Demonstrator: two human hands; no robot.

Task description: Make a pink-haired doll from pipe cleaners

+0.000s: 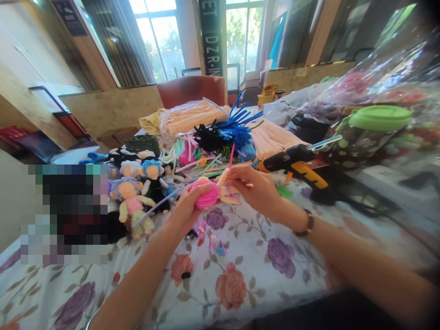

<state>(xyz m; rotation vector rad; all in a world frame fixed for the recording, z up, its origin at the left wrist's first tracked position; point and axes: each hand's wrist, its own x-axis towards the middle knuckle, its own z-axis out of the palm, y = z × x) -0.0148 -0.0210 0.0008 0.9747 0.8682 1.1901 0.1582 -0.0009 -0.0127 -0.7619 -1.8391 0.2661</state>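
My left hand (pixel 192 201) is closed around the pink head of a small doll (pixel 207 194) made of fuzzy stems. The doll lies on its side, its peach and grey body pointing to the right. At that body my right hand (pixel 250 183) pinches a short peach piece (pixel 223 178) between thumb and fingers; whether it is a limb joined to the doll, I cannot tell. A pink stem (pixel 233 155) stands up just behind my right fingertips. On the floral tablecloth below are small pink and blue scraps (pixel 216 245).
Finished dolls (pixel 132 195) crowd the left, beside a pixelated patch. Blue pipe cleaners (pixel 237 126) and peach bundles (pixel 195 117) are piled behind my hands. To the right rests a black and orange glue gun (pixel 299 167), near a green-lidded jar (pixel 378 119) and clear plastic wrap.
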